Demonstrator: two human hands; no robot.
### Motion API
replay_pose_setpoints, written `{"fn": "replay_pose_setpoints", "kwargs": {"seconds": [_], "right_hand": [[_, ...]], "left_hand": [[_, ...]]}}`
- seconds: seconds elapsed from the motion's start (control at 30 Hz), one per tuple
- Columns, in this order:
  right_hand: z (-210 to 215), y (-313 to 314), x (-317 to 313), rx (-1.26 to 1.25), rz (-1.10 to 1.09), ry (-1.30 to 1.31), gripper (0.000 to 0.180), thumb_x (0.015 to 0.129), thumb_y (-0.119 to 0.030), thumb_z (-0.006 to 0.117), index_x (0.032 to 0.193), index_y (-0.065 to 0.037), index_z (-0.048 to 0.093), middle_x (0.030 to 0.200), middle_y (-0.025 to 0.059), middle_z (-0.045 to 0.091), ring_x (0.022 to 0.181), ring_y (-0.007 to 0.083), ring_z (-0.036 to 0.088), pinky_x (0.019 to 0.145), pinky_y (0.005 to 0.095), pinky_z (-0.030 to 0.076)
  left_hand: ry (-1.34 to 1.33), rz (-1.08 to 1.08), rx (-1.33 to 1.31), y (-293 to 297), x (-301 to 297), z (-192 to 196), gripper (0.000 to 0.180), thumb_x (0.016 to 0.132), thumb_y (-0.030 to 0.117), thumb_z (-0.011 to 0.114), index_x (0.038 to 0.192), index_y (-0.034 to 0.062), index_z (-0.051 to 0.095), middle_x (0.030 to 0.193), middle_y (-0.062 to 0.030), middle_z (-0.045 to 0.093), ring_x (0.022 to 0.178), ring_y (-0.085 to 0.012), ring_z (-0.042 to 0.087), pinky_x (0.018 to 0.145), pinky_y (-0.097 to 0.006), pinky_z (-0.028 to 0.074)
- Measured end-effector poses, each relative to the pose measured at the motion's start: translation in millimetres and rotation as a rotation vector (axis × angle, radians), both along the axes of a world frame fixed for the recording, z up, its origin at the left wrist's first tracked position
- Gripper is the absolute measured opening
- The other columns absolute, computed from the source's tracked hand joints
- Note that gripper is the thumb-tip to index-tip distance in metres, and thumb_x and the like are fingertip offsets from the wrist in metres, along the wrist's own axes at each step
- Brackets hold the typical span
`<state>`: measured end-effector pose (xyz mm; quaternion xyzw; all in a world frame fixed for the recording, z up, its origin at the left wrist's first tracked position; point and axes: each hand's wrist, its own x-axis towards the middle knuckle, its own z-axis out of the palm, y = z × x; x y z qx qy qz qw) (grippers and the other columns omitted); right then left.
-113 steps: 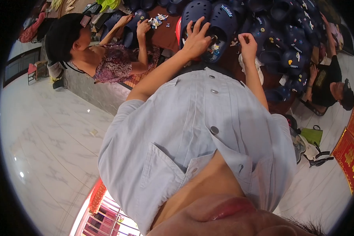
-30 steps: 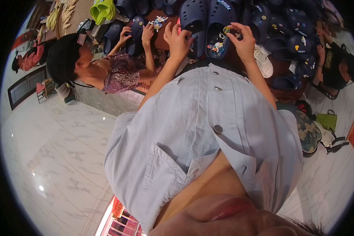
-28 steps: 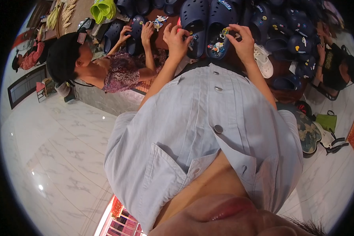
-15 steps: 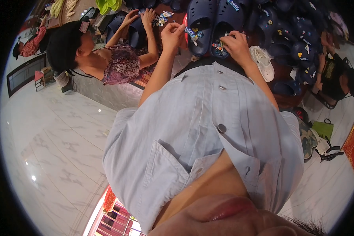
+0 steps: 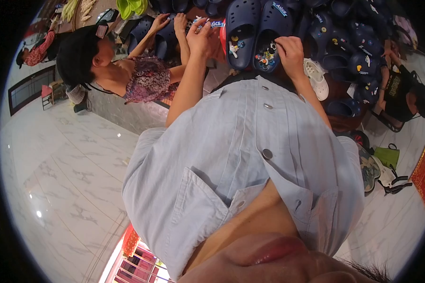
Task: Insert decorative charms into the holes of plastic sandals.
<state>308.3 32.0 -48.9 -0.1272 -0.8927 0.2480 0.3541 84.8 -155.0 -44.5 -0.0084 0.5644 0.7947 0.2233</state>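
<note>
Two navy clogs stand side by side in front of me, a left clog and a right clog. Small colourful shoe charms lie in the heel of the right one, and a few more charms are in the left. My left hand, left of the pair, pinches a blue lettered shoe charm at its fingertips. Over the right clog, my right hand has its fingers closed at a small black-and-white shoe charm. A blue lettered charm sits on that clog's upper.
Several charm-covered navy clogs are heaped on the right, beside a white clog. A person in a black cap works close on my left among other clogs. Another person sits at the far right. Bright green clogs lie at the back.
My left hand has moved left and away from the left clog with the blue lettered charm. My right hand has shifted slightly right, uncovering the charms in the right clog.
</note>
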Motion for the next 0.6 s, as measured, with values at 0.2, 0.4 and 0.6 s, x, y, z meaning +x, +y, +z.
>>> {"fn": "replay_pose_setpoints", "kwargs": {"seconds": [0.2, 0.4, 0.6], "right_hand": [[4, -9, -3, 0.149, -0.042, -0.062, 0.029, 0.076, -0.008, 0.071, 0.104, -0.012, 0.070, 0.118, 0.0055, 0.060, 0.110, 0.0270, 0.051, 0.092, 0.0397, 0.041], [1, -9, -31, 0.229, 0.053, -0.124, 0.039, 0.076, -0.014, 0.073, 0.114, -0.019, 0.067, 0.131, 0.0055, 0.052, 0.122, 0.0257, 0.046, 0.097, 0.0411, 0.037], [-12, -10, -36, 0.256, 0.004, -0.184, 0.042, 0.075, -0.013, 0.072, 0.115, -0.021, 0.066, 0.131, 0.0043, 0.053, 0.122, 0.0242, 0.046, 0.098, 0.0414, 0.037]], "left_hand": [[-0.027, -0.127, -0.036, 27, -10, 14, 0.027, 0.090, 0.005, 0.066, 0.113, -0.0068, 0.057, 0.096, -0.0136, 0.064, 0.084, -0.0252, 0.069, 0.077, -0.032, 0.058], [0.037, -0.279, -0.060, 75, -42, -5, 0.030, 0.091, 0.014, 0.067, 0.111, -0.0071, 0.059, 0.093, -0.0131, 0.067, 0.093, -0.0240, 0.070, 0.077, -0.030, 0.058], [0.321, -0.220, -0.299, 126, -72, -33, 0.017, 0.082, 0.014, 0.077, 0.091, 0.0000, 0.073, 0.082, -0.0041, 0.070, 0.064, -0.0104, 0.058, 0.060, -0.025, 0.046]]}}
